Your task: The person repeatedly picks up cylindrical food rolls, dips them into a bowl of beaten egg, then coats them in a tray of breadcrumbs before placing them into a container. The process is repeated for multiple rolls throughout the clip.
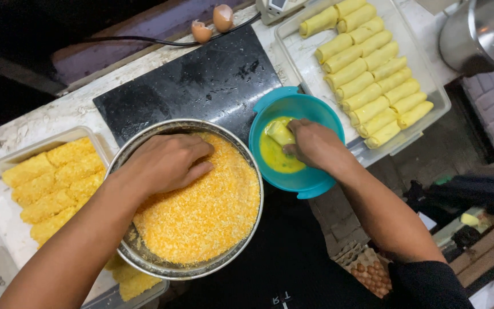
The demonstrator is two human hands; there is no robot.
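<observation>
Two bare hands work at frame centre: the left hand (167, 162) presses flat, fingers together, on orange breadcrumbs in a round metal pan (144, 260); the right hand (314, 144) pinches a pale yellow roll (280, 132) inside a teal plastic bowl (315, 189) of beaten egg.

Just one view here, head-mounted cam looking pretty much straight down at the worktop (58, 114), close in, forearms entering from the bottom edge.

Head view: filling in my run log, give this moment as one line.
left hand: pressing into orange breadcrumbs in round metal bowl | right hand: dipping pale yellow roll in teal plastic bowl of egg
</observation>
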